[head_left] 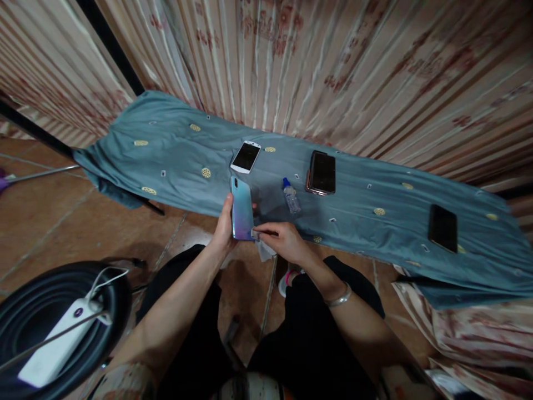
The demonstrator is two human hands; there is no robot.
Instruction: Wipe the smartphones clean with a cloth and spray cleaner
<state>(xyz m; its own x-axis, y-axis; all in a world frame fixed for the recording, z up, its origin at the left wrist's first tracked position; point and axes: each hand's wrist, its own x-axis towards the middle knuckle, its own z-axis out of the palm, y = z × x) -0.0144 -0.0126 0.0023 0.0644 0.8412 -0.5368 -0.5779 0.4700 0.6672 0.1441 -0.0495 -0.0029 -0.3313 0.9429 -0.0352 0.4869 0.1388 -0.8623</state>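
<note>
Black-clad knees of a seated person are filling the bottom of the head view. Just above them, the left hand (225,225) is closing around a blue-lilac phone (242,209), bracing it back-up over the near edge of a teal cloth (375,189). Its long axis is running away from the person, camera end farthest. The right hand (283,240) is pinching a white wipe (263,247) against the phone's near end. A small bottle (291,196) and three other phones are lying nearby.
</note>
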